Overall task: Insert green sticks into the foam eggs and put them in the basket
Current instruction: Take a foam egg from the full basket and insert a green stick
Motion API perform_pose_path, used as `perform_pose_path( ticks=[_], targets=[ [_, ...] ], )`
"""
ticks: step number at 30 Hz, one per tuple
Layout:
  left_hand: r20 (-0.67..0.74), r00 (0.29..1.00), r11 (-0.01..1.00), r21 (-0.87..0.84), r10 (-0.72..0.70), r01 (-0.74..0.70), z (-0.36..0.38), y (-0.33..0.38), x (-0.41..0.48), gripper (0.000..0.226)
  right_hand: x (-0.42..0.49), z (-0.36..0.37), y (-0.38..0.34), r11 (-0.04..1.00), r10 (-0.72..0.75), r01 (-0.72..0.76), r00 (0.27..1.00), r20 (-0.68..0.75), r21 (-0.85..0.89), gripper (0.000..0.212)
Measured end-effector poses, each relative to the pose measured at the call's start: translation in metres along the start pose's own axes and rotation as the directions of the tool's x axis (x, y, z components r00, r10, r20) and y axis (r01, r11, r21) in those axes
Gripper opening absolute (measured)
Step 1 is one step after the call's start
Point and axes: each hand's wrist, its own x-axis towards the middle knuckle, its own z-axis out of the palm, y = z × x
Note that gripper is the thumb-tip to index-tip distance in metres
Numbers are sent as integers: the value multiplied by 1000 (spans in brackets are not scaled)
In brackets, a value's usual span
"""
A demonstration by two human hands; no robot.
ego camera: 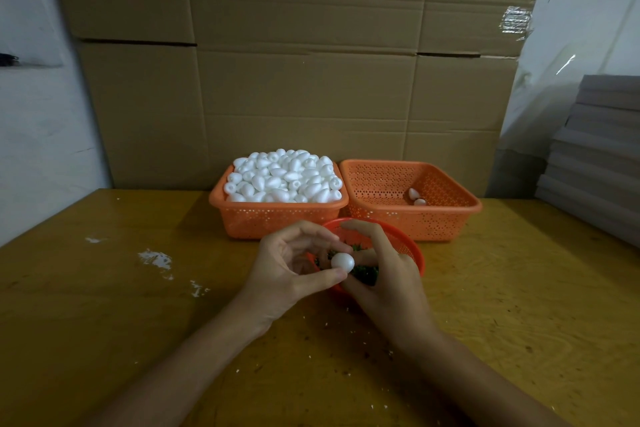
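just below frame centre, the left hand (287, 263) pinches a foam egg (343, 261) between thumb and fingertips over the red bowl (412, 250) of green sticks (367, 274). the right hand (384, 274) curls beside it (whether it grips a stick, i cannot tell). best to brace the egg and push straight along its axis.

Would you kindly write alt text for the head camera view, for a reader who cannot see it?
A left hand pinches a white foam egg beside the right hand, above a small red basket of green sticks. Behind, on the wooden table, stand a full orange basket of eggs and a second orange basket holding two eggs.
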Motion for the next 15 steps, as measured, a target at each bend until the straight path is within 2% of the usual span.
perform_pose_path(
  ticks=[7,15],
  targets=[
    [-50,998,997,68,32,-28,2,-2,0,28,0,0,0,996,10,-12,1000,24,89,59],
    [-137,989,993,114,55,-40,0,-2,1,29,1,0,2,981,27,-38,998,60,193,72]
  ],
)
